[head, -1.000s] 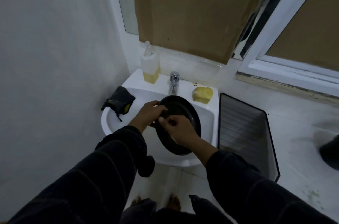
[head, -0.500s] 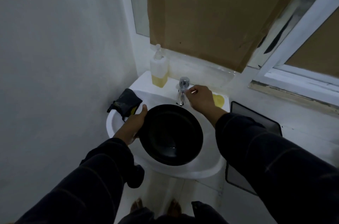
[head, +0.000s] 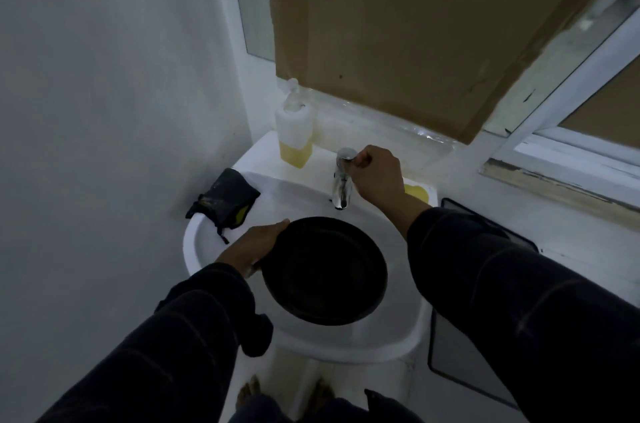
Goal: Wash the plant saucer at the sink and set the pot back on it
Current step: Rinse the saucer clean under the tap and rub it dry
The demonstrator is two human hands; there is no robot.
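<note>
Holding the saucer (head: 323, 270) at nine o'clock, left hand (head: 254, 244) gripped its rim; right hand (head: 375, 171) pinched the tap (head: 343, 180); stiff, light, likely slippery wet.

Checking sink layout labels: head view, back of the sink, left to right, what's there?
Dark cloth pouch → soap bottle → faucet, its top gripped by the right hand → yellow soap bar.
</note>
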